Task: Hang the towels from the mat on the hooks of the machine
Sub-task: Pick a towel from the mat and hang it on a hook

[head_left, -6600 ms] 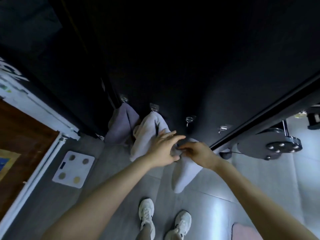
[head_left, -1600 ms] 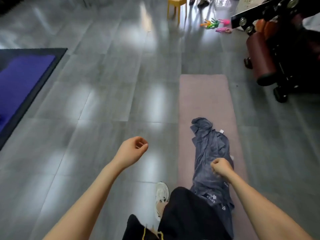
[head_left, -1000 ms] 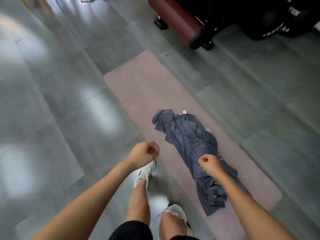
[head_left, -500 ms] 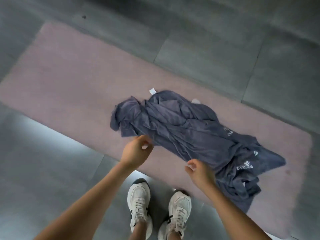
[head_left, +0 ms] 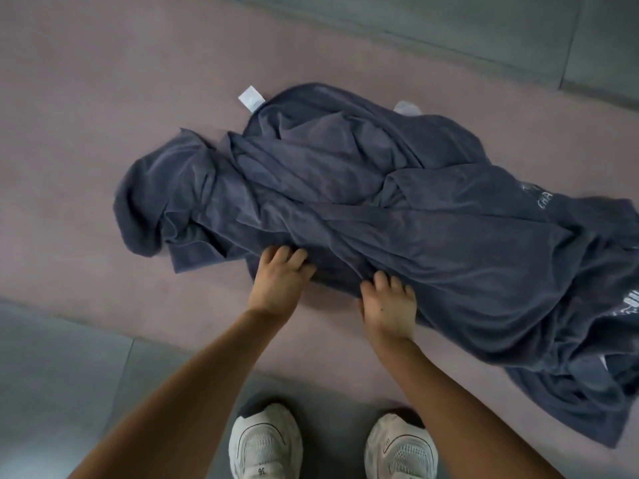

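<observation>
A large dark blue-grey towel [head_left: 397, 216] lies crumpled across the pink mat [head_left: 86, 115], with a white label at its far edge and white lettering at its right end. My left hand [head_left: 280, 281] rests on the towel's near edge, fingers curled into the cloth. My right hand [head_left: 389, 305] sits a little to the right on the same edge, fingers tucked under a fold. Both hands touch the towel, and it still lies flat on the mat. The machine and its hooks are out of view.
Grey floor tiles [head_left: 52, 375] surround the mat on the near and far sides. My two white shoes [head_left: 264, 444] stand on the tiles just short of the mat's near edge.
I have turned from the hooks to the mat and bent down over the towel. Both hands have dropped from just above the cloth onto its near edge and closed on it.
</observation>
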Motion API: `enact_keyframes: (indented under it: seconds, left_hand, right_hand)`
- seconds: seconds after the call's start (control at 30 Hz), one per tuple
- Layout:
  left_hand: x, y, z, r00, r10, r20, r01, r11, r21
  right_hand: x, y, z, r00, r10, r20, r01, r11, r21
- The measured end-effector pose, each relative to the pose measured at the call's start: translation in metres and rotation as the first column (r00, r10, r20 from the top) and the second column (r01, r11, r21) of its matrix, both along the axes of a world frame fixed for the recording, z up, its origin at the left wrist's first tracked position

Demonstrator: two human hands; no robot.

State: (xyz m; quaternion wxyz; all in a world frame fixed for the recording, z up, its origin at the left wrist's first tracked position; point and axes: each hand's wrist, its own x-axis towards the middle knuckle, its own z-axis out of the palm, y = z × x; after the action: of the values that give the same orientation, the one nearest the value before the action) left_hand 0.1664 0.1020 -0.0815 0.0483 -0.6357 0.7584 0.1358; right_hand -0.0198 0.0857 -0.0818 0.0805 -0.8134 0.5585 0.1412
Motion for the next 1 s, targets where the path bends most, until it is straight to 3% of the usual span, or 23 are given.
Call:
enact_keyframes:
  seconds: [0.17, 0.27, 0.37, 0.6, 0.77, 1.0]
  left_hand:
    - [0.0, -0.011, 0.008, 0.998, -0.049, 0.046, 0.049, 0.999, -0.005]
    - [-0.003, -0.01, 0.035, 0.992, 0.088, -0.095, -0.08, 0.993, 0.084]
    - [-0.007, -0.007, 0.091, 0.949, 0.192, -0.25, -0.158, 0.976, 0.148]
    - [-0.011, -0.037, 0.294, 0.823, 0.299, -0.484, -0.217, 0.951, 0.219]
    - [-0.021, -0.07, 0.453, 0.794, 0.249, -0.555, -0.159, 0.966, 0.206]
    - [-0.04, -0.101, 0.652, 0.76, 0.295, -0.579, -0.173, 0.951, 0.258]
  right_hand:
    - [-0.002, -0.004, 0.004, 0.994, 0.082, 0.068, -0.077, 0.994, -0.072]
    - [-0.013, -0.001, 0.023, 0.974, -0.043, 0.223, 0.049, 0.999, -0.019]
    - [-0.02, 0.003, 0.075, 0.895, -0.145, 0.422, 0.167, 0.986, -0.014]
    - [-0.045, -0.023, 0.278, 0.747, -0.246, 0.617, 0.191, 0.969, 0.155]
    - [-0.072, -0.057, 0.422, 0.804, -0.096, 0.586, 0.106, 0.994, 0.017]
    - [-0.095, -0.066, 0.603, 0.676, -0.047, 0.735, 0.085, 0.996, -0.014]
